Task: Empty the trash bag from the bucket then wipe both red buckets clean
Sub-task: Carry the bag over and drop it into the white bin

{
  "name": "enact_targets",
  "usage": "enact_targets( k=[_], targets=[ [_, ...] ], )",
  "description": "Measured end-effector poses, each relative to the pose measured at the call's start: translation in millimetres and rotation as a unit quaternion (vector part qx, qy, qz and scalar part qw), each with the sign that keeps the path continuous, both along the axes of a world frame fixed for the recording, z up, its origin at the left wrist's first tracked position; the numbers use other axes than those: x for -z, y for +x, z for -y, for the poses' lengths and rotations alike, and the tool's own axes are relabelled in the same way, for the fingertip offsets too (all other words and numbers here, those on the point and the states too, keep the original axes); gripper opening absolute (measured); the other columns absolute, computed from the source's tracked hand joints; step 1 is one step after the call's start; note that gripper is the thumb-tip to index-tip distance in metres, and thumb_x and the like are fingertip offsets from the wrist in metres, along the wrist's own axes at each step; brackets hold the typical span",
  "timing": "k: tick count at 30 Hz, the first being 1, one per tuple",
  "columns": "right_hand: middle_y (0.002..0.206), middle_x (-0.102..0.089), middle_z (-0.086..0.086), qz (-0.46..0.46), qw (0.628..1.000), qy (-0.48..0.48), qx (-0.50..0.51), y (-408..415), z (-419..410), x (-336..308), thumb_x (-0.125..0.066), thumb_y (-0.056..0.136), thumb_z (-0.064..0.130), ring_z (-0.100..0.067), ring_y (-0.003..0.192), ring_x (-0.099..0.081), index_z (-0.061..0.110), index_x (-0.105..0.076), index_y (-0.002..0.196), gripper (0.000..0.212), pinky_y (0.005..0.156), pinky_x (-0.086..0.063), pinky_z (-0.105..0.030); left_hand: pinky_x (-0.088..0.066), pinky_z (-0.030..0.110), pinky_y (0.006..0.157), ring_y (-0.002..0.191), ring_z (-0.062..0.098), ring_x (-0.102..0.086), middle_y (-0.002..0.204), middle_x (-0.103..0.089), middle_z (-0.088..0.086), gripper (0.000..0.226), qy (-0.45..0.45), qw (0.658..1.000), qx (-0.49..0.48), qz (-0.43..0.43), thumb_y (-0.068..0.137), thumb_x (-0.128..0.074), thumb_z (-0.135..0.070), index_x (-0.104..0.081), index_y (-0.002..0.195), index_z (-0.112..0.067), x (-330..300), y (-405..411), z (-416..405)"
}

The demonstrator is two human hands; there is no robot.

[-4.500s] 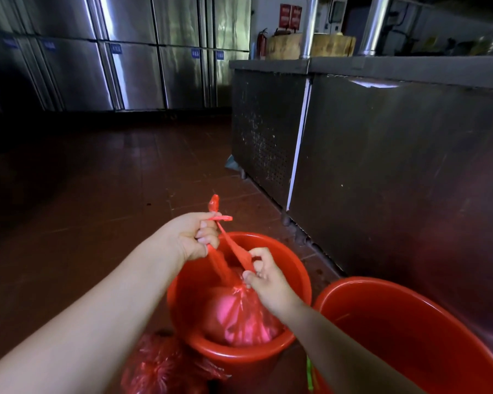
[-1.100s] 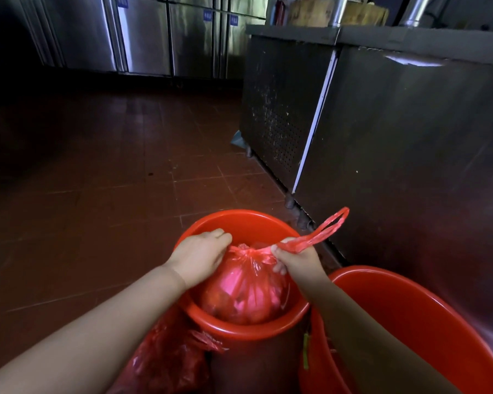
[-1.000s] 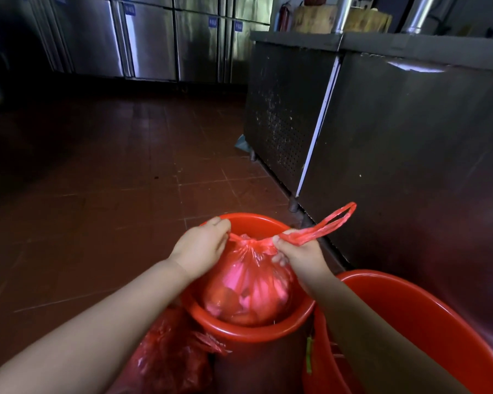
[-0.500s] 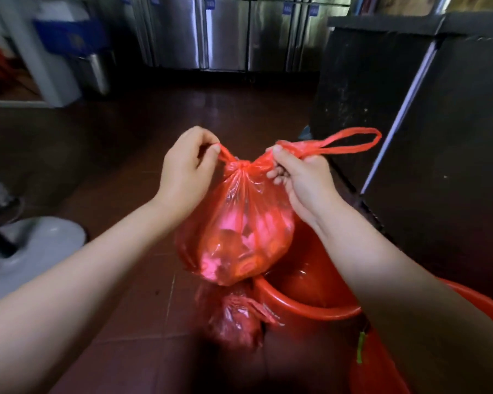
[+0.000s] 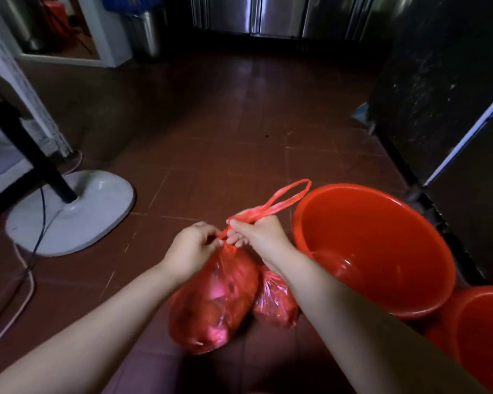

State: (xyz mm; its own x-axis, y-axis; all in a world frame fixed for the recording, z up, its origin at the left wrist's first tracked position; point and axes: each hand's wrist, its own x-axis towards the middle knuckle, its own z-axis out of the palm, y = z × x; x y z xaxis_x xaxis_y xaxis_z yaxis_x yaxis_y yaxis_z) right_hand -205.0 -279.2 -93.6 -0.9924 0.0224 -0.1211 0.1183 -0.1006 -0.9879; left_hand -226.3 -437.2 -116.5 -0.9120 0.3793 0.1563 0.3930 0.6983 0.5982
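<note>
Trash bag [image 5: 214,302] lifted out, bucket [image 5: 376,251] emptied

The floor [image 5: 217,143] is laid in dark reddish-brown square tiles with thin pale joints, dimly lit and darkest near the edges. Along the far wall stands a row of stainless steel cabinet doors [image 5: 268,15] that catch streaks of light. A dark metal counter front [image 5: 439,89] runs down the right side, crossed by a pale vertical strip. At left, a white rounded fan base [image 5: 77,211] sits on the tiles with a black pole [image 5: 32,149] rising from it and cables [image 5: 26,268] trailing beside.
</note>
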Motion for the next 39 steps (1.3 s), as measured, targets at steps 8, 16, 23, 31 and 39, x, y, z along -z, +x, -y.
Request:
enact_targets(
  k=[8, 16, 23, 31, 39],
  targets=[
    [0.088, -0.062, -0.008, 0.042, 0.949, 0.310, 0.048, 31, -37, 125, -0.059, 0.077, -0.010, -0.019, 0.078, -0.058, 0.002, -0.065, 0.102, 0.028, 0.072, -0.045, -0.013, -0.037, 0.012, 0.058, 0.064, 0.006, -0.054, 0.068, -0.061, -0.008, 0.014, 0.136, 0.972, -0.179, 0.067, 0.078, -0.071, -0.005, -0.066, 0.073, -0.017, 41, 9, 15],
    [0.127, -0.051, 0.003, 0.036, 0.784, 0.620, 0.006, 26, -53, 188, -0.066, 0.081, 0.029, -0.021, 0.119, -0.041, 0.022, -0.049, 0.131, 0.053, 0.099, -0.031, -0.034, -0.047, 0.019, 0.050, 0.053, 0.014, -0.057, 0.062, -0.065, 0.003, 0.022, 0.250, 0.883, -0.349, 0.188, 0.072, -0.068, 0.005, -0.067, 0.067, -0.017, 69, 14, 27],
    [0.124, -0.051, -0.003, 0.071, 0.740, 0.665, -0.067, 2, -52, 196, -0.065, 0.080, 0.045, -0.022, 0.114, -0.051, 0.025, -0.051, 0.126, 0.052, 0.100, -0.030, -0.036, -0.049, 0.018, 0.051, 0.053, 0.013, -0.056, 0.063, -0.065, 0.005, 0.024, 0.250, 0.832, -0.436, 0.236, 0.068, -0.071, 0.009, -0.067, 0.067, -0.015, 84, 46, 28],
    [0.108, -0.063, -0.012, 0.100, 0.783, 0.606, -0.095, 18, -30, 147, -0.060, 0.085, 0.027, -0.031, 0.097, -0.063, 0.009, -0.057, 0.104, 0.027, 0.076, -0.048, -0.034, -0.045, 0.009, 0.042, 0.049, 0.007, -0.055, 0.062, -0.061, 0.004, 0.026, 0.203, 0.802, -0.505, 0.245, 0.071, -0.069, 0.009, -0.063, 0.064, -0.015, 49, 75, 50],
    [0.103, -0.065, -0.009, 0.080, 0.801, 0.585, -0.100, 64, -6, 22, -0.058, 0.084, 0.039, -0.029, 0.095, -0.063, 0.014, -0.057, 0.102, 0.031, 0.071, -0.046, -0.035, -0.045, 0.010, 0.048, 0.054, 0.010, -0.053, 0.063, -0.060, 0.004, 0.026, 0.211, 0.790, -0.513, 0.261, 0.074, -0.068, 0.009, -0.060, 0.065, -0.014, -54, 116, 62]
  ],
)
